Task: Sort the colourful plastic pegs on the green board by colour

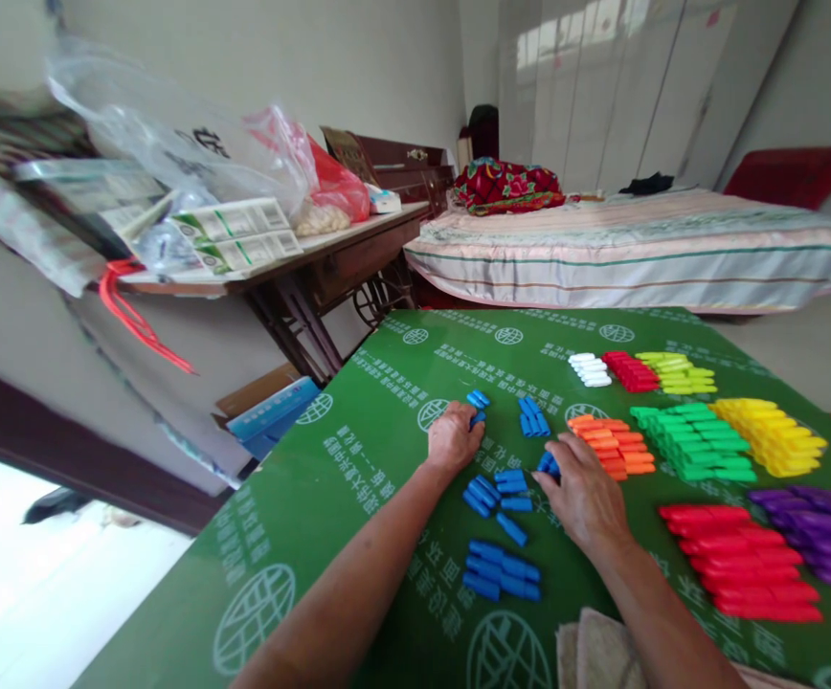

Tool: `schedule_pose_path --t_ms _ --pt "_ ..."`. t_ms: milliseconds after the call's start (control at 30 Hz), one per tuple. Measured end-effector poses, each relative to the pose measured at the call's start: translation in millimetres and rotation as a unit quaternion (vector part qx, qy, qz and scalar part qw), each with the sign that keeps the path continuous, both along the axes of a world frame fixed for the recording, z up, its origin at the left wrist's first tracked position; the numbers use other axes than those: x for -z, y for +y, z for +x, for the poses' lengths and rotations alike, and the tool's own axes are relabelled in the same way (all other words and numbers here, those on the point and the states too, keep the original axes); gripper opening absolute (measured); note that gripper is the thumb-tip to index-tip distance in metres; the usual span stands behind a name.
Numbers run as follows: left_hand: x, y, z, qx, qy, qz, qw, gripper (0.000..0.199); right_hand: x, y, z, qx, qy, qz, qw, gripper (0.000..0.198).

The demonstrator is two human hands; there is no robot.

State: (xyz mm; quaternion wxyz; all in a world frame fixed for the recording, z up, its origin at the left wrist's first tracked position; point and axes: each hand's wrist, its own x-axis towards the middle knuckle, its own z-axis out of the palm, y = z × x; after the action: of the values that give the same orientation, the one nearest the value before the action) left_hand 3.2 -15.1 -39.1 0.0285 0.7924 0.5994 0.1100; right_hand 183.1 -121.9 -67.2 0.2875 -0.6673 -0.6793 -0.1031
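Observation:
Small blue plastic tubes, shaped like marker caps, are spread in several groups on the green table [358, 478]. My left hand [455, 438] is closed at the fingertips on blue tubes [477, 418], just below a small pair [478, 397]. To its right, my right hand [588, 488] pinches more blue tubes [549, 464], partly hidden by the fingers. Another group of blue tubes [533, 417] lies beyond and between the hands. Nearer me are a loose cluster [483, 495] and a neat stacked group [502, 571].
Stacked orange [613, 448], green [695, 442], yellow [771, 435], red [742, 563] and purple [818, 531] pieces fill the right side. Small white [589, 369], dark red and lime piles sit behind. A cloth [595, 651] lies at the near edge; a bed [602, 244] stands beyond.

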Motion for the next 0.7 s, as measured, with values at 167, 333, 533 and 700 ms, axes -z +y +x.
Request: schedule_pose_path --t_ms 167,333,533,700 --pt "3.0 0.8 -1.0 0.007 -0.019 0.002 1.0 0.024 -14.6 -7.6 -2.0 0.058 -0.077 -0.05 0.994 0.026" --pt "4.4 1.2 -0.7 0.003 -0.029 0.006 1.0 0.027 -12.3 -6.9 -4.8 0.024 -0.062 -0.106 0.992 0.019" --pt "-1.6 -4.6 1.7 0.021 -0.022 0.018 0.999 0.034 -1.7 -1.5 -3.0 -0.002 -0.028 -0.084 0.996 0.024" --pt "-19.5 -1.1 21.5 0.132 -0.004 0.027 0.991 0.036 -0.8 0.8 -3.3 0.0 -0.036 -0.077 0.996 0.028"
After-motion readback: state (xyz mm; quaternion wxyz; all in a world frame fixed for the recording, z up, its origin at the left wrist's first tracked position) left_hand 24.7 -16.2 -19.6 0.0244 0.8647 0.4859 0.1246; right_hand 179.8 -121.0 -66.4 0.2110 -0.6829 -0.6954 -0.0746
